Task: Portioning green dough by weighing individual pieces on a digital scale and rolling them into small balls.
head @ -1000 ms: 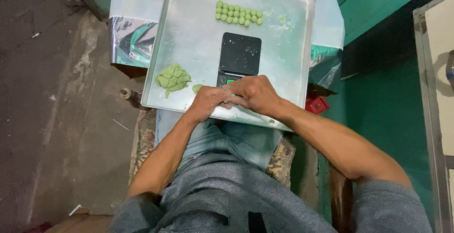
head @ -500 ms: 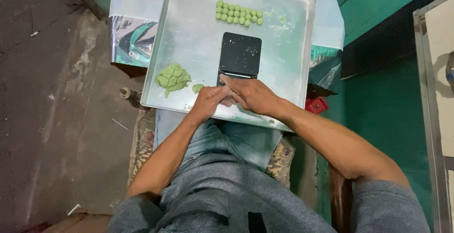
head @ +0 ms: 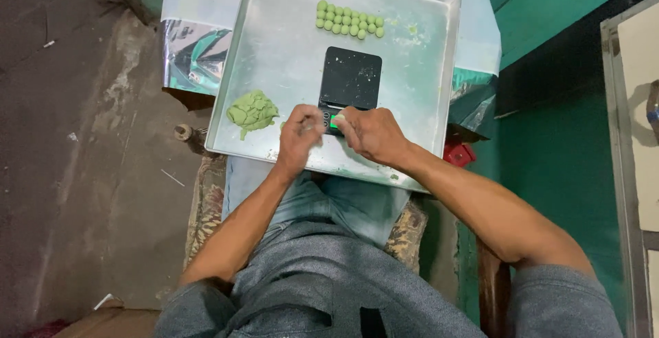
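Note:
A square metal tray [head: 288,43] rests across my lap. On it lie a lump of green dough [head: 252,110] at the near left, a black kitchen scale [head: 351,80] in the middle and several small green dough balls [head: 349,21] in rows at the far side. My left hand [head: 299,135] and my right hand [head: 368,132] are close together at the scale's near edge. The fingertips of my right hand pinch a small piece of green dough [head: 337,120]. My left hand's fingers are curled and what they hold is hidden.
The tray sits on a surface covered with light blue plastic sheet [head: 199,2]. A bare concrete floor [head: 75,139] spreads to the left. A green wall [head: 570,153] and a white cabinet edge [head: 628,139] stand on the right. A patterned seat cushion [head: 206,201] shows under my legs.
Both hands have moved slightly away from me towards the scale and drawn apart; a bit of green dough now shows at my right fingertips.

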